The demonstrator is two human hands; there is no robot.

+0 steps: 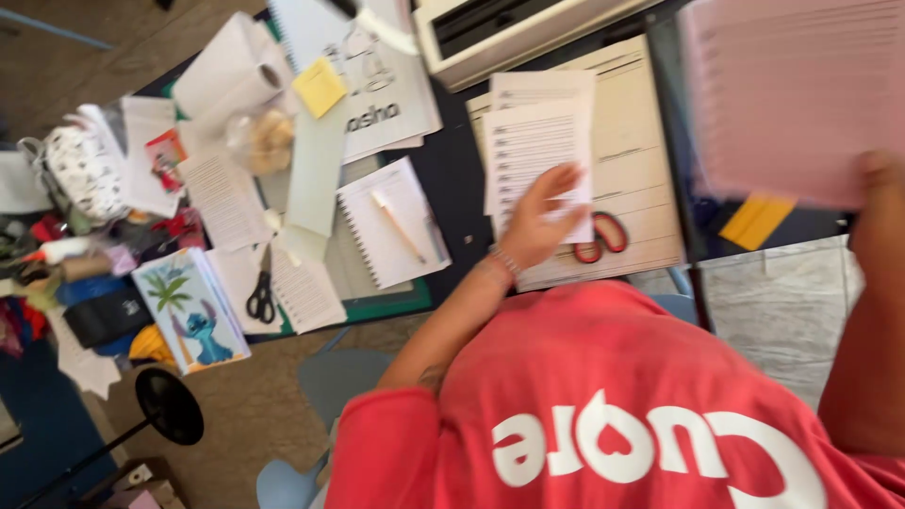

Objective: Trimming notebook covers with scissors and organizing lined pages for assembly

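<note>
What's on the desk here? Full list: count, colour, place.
lined sheets: a few, white, desk centre, under left hand
pink sheet: one, top right, held
red scissors: one, beside left hand
black scissors: one, desk left
spiral notebook: one, white, pencil on it
yellow sticky pad: one, top left
paper roll: one, white, top left
hands: left flat on sheets; right grips pink sheet

Place: home craft or study desk.
Evidence: cluttered dark table, spiral notepad with pencil, black scissors, paper roll, lined sheets, yellow sticky note.
</note>
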